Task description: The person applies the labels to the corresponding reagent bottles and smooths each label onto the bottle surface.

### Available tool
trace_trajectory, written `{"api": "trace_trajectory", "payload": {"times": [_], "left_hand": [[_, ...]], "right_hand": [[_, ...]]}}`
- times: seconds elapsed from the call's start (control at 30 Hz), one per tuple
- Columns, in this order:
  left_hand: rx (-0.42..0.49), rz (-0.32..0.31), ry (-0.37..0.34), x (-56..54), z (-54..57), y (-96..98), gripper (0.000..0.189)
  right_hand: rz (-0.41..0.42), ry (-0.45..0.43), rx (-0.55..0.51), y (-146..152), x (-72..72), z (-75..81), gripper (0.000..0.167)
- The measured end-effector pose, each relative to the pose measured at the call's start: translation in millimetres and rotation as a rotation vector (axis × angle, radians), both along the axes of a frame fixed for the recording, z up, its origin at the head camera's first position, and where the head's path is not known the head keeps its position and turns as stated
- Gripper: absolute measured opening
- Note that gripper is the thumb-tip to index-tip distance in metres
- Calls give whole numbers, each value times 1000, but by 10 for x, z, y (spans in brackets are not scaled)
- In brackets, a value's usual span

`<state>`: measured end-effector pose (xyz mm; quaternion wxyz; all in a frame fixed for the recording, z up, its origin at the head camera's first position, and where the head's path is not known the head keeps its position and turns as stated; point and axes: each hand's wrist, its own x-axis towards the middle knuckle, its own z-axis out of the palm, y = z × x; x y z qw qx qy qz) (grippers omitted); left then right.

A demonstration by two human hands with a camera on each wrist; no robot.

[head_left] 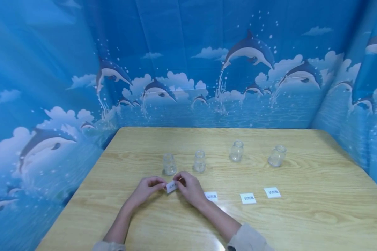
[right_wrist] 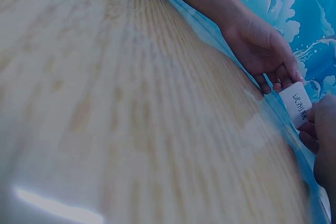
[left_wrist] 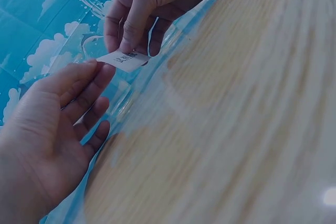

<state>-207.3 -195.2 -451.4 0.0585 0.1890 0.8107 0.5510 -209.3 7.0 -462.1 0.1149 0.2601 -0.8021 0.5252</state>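
Note:
A small white paper label (head_left: pixel 170 187) with dark handwritten characters is held up between both hands, just above the wooden table. My left hand (head_left: pixel 146 191) pinches its left corner between thumb and index finger, the other fingers loosely spread in the left wrist view. On the opposite side, my right hand (head_left: pixel 190 188) grips the label's edge with thumb and fingers, covering part of the writing. Right behind the hands stands a clear glass jar (head_left: pixel 169 165), and a second glass jar (head_left: pixel 200 162) is a little to its right.
Two more glass jars, one (head_left: pixel 237 152) near the back and another (head_left: pixel 276 156) farther right, stand on the table (head_left: pixel 314 216). Three similar labels lie flat: one (head_left: pixel 211 196) by the right wrist, others (head_left: pixel 248 198) (head_left: pixel 272 192) rightward. A dolphin-print curtain (head_left: pixel 188 69) surrounds the table.

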Motion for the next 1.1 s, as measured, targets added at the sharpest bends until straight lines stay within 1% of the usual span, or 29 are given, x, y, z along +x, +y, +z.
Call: {"api": "trace_trajectory", "payload": {"times": [0.07, 0.13, 0.17, 0.2, 0.37, 0.4, 0.57, 0.8, 1.1], "left_hand": [[13, -14, -11, 41, 80, 24, 18], [26, -16, -25, 76, 150, 50, 17], [38, -17, -35, 79, 160, 56, 16], [52, -18, -44, 78, 158, 61, 15], [106, -28, -64, -5, -14, 13, 18], [113, -28, -65, -6, -23, 7, 19], [153, -12, -69, 14, 2, -5, 23], [163, -7, -68, 23, 13, 2, 24], [183, -33, -48, 2, -24, -11, 23]], "right_hand": [[15, -12, -19, -2, 0, 5, 13], [30, -30, -35, -5, -2, 10, 13], [36, -35, -40, -6, -2, 12, 13], [44, -35, -42, -7, -3, 10, 13], [81, -3, -33, -12, 0, -6, 12], [89, -3, -33, -13, -1, -8, 12], [120, -9, -36, -19, -5, -33, 12], [104, 7, -27, -19, 5, -8, 13], [106, 15, -36, -13, 18, 16, 13]]}}
